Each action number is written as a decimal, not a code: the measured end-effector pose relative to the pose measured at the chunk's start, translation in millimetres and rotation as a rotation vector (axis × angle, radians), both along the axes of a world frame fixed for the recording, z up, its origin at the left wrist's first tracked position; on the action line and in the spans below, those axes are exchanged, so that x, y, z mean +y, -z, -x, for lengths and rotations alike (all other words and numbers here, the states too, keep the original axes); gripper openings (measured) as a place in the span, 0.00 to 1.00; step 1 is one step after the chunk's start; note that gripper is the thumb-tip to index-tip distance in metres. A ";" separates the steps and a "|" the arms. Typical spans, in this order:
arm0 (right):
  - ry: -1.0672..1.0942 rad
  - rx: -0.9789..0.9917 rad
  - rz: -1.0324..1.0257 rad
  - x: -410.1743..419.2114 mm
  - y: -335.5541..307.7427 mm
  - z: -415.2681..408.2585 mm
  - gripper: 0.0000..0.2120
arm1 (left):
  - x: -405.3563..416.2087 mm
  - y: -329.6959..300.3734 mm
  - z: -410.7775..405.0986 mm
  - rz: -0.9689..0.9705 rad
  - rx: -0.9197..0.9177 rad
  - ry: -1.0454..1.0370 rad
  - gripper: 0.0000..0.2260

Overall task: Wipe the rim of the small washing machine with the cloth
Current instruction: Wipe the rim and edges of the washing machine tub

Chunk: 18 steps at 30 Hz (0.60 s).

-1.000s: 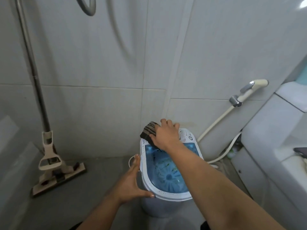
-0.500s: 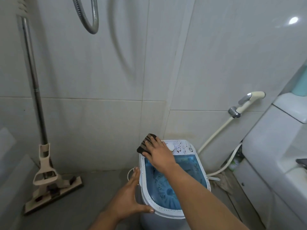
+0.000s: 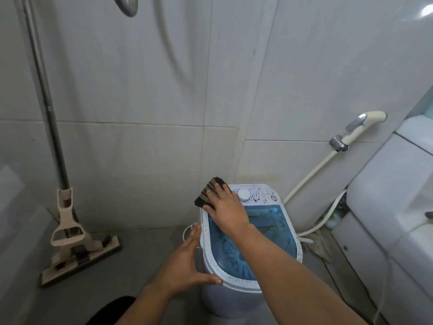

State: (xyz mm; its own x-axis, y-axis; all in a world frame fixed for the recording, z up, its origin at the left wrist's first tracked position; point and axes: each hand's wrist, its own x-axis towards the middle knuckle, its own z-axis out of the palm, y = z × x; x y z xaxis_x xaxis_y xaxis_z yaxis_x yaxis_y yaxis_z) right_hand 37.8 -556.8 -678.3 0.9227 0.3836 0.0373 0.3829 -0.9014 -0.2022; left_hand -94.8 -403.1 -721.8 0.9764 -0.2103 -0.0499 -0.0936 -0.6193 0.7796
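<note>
A small white washing machine (image 3: 236, 283) with a blue tub stands on the grey floor near the tiled corner. My right hand (image 3: 226, 208) presses a dark striped cloth (image 3: 208, 193) flat onto the rim's far left corner, beside the white dial on the control panel. My left hand (image 3: 186, 266) rests against the machine's left side, thumb along the near rim, fingers spread along the wall. The right forearm crosses over the tub and hides part of it.
A mop (image 3: 70, 233) leans on the wall at the left, its head on the floor. A bidet sprayer (image 3: 360, 124) with a white hose hangs on the right wall. A white toilet tank (image 3: 384, 207) stands at the right.
My right hand slid the cloth leftwards along the back rim, from the control panel to the far left corner. My left hand stayed on the machine's side. The camera tilted.
</note>
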 end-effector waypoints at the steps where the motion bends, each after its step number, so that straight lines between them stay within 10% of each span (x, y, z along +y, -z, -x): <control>1: -0.006 0.003 0.005 0.7 -0.3 2.1 0.27 | 0.2 -1.5 -0.3 -0.003 -0.004 -0.001 0.66; 18: 0.006 -0.038 -0.024 4.9 -6.3 -34.6 0.20 | 3.9 -18.2 -0.7 -0.355 -0.033 0.034 0.67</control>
State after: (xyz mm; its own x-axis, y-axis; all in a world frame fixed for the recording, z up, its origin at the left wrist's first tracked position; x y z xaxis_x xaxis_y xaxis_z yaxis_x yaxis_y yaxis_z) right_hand 72.4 -551.9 -672.0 0.9228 0.3764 0.0818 0.3852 -0.8988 -0.2094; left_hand -94.1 -399.2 -703.6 0.9713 -0.2183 -0.0943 -0.1407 -0.8473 0.5122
